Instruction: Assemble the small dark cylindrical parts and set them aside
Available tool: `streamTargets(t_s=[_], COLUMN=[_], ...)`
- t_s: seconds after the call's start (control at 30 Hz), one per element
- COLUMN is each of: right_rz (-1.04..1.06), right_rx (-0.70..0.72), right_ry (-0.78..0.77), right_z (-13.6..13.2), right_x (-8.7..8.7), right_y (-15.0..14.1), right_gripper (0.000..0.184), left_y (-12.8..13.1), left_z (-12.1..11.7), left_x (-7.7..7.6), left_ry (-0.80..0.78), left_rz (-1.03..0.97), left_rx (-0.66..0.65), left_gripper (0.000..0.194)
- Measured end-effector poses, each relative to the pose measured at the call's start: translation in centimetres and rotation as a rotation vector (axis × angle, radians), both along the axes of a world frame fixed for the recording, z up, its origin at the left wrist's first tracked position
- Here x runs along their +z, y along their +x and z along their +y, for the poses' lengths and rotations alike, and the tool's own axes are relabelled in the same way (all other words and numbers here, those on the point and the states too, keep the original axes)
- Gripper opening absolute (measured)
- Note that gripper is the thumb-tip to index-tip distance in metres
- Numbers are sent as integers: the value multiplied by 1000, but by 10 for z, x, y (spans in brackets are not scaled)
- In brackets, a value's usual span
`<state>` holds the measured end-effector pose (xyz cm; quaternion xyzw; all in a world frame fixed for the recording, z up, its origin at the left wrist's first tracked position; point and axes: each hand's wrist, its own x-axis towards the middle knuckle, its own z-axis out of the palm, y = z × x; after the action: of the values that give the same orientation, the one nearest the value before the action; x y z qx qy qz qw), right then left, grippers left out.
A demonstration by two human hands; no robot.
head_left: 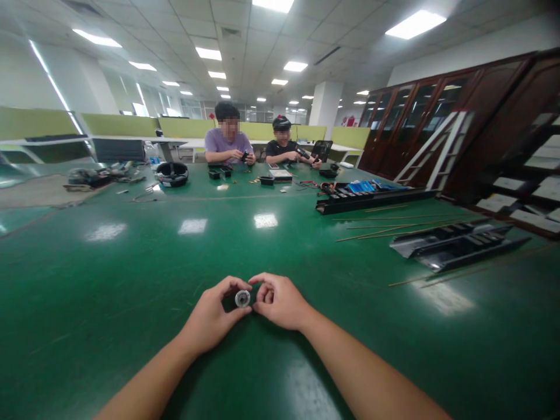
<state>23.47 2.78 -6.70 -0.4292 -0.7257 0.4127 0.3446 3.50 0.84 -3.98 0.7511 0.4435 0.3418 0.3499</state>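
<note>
A small round metal part [242,298], grey with a dark centre, sits between my two hands just above the green table [131,262]. My left hand [214,318] curls round it from the left, thumb and forefinger pinching its rim. My right hand [277,300] meets it from the right, fingers bent and fingertips pressed against the part's edge. Both forearms reach in from the bottom of the view.
Long black trays [455,245] and thin wooden sticks [394,230] lie at the right. Another black tray with blue pieces [363,195] lies further back. Two people sit at the far side handling small black parts. A round black ring [172,173] rests at the far left.
</note>
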Motion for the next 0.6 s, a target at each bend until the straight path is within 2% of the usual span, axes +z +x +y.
streamTargets(t_s=[0.3,0.6], right_rz=[54,89], right_rx=[35,68], right_ry=[-39,-12], right_z=[1,-3], right_x=[10,14], right_y=[3,5], right_gripper=[45,52], left_y=[-1,-3], left_z=[4,7], left_x=[1,0], left_ry=[-167,-150], left_rz=[-142,-159], left_rx=[-10,1], left_gripper=[26,25])
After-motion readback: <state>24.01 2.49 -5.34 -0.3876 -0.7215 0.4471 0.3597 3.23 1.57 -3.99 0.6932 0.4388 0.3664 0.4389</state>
